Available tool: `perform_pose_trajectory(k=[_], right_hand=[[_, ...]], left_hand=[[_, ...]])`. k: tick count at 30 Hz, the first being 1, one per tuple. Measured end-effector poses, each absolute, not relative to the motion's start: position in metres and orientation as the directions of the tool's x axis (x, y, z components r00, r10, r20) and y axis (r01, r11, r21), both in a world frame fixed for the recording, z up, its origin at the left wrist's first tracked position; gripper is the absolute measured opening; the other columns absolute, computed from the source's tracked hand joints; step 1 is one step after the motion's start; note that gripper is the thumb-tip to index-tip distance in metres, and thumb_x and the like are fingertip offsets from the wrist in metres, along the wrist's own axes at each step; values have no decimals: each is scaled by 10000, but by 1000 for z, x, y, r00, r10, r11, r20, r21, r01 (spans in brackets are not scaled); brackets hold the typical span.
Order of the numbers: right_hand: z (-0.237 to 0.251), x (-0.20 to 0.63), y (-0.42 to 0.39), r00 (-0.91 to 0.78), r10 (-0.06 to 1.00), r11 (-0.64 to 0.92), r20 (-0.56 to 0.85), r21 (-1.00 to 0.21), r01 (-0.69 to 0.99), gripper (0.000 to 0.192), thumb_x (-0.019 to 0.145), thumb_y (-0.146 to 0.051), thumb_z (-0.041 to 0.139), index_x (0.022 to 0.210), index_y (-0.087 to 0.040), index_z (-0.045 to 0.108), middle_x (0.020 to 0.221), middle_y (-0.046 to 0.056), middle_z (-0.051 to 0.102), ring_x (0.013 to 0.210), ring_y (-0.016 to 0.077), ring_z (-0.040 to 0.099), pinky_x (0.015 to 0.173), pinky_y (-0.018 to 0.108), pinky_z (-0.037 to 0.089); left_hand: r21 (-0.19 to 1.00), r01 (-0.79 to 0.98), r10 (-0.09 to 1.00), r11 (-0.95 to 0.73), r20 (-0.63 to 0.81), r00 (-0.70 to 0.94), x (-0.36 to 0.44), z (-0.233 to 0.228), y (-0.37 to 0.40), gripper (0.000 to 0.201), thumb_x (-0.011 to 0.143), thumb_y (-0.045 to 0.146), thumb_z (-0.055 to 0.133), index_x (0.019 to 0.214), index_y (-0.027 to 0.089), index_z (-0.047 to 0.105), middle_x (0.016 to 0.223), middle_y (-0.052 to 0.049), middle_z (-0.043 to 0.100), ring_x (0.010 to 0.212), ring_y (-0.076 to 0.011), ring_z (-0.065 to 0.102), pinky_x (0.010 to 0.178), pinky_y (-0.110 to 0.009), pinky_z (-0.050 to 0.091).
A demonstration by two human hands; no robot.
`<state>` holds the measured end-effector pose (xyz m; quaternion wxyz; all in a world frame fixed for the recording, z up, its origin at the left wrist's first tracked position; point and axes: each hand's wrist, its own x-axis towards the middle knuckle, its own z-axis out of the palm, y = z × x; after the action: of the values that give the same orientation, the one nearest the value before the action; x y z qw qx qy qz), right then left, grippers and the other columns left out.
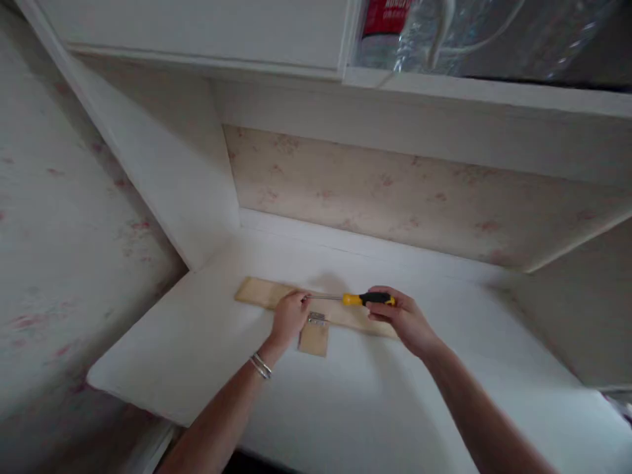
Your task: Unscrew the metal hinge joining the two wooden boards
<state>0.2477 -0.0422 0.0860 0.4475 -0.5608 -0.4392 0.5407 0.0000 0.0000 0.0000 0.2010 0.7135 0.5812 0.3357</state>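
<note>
My right hand (402,319) is closed around the black and yellow handle of a screwdriver (369,299), whose metal shaft points left. At the tip of that shaft, the fingers of my left hand (290,316) are pinched together; a tiny dark thing shows there, too small to name. Beneath both hands lies a long pale wooden board (261,291). A small wooden block (314,339) sits against its near edge, and a metal hinge (316,318) lies where the two pieces meet. A silvery bracelet circles my left wrist.
The white desktop (197,355) carries the wood. A white side panel (172,164) rises at the left, and a shelf (484,95) with clear plastic bottles (444,39) hangs above. Flowered wallpaper (345,184) covers the back wall.
</note>
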Motion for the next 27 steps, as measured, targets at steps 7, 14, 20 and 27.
perform_pose_trajectory(k=[7, 14, 20, 27], right_hand=[[70, 244, -70, 170, 960, -185, -224, -958, -220, 360, 614, -273, 816, 938, -211, 672, 782, -18, 631, 658, 107, 584, 671, 229, 526], [23, 233, -139, 341, 877, -147, -338, -865, -480, 374, 599, -243, 824, 947, -213, 691, 873, -12, 637, 667, 91, 559, 632, 170, 522], [-3, 214, -191, 502, 729, -57, -465, -773, -632, 397, 562, -236, 834, 941, -205, 716, 831, 3, 648, 621, 103, 557, 550, 170, 533], [19, 196, -203, 670, 557, 97, -492, -762, -640, 458, 484, -216, 860, 922, -194, 725, 874, 22, 685, 573, 87, 545, 442, 137, 488]], left_hand=[[678, 698, 972, -231, 183, 144, -43, 5, 24, 263, 883, 328, 514, 975, 191, 719, 946, -52, 719, 834, -160, 645, 771, -239, 461], [630, 770, 995, -98, 44, 90, -120, 6, 117, 410, 897, 347, 468, 1224, 134, 595, 1061, -74, 695, 629, -116, 649, 624, -218, 486], [465, 875, 990, -137, 52, 127, -161, -6, 185, 292, 821, 240, 544, 1046, 155, 709, 1129, -97, 672, 1034, -214, 610, 893, -269, 439], [389, 906, 986, -167, 80, 148, -173, -26, 216, 252, 801, 272, 544, 944, 199, 737, 1060, -71, 698, 1017, -225, 609, 893, -291, 432]])
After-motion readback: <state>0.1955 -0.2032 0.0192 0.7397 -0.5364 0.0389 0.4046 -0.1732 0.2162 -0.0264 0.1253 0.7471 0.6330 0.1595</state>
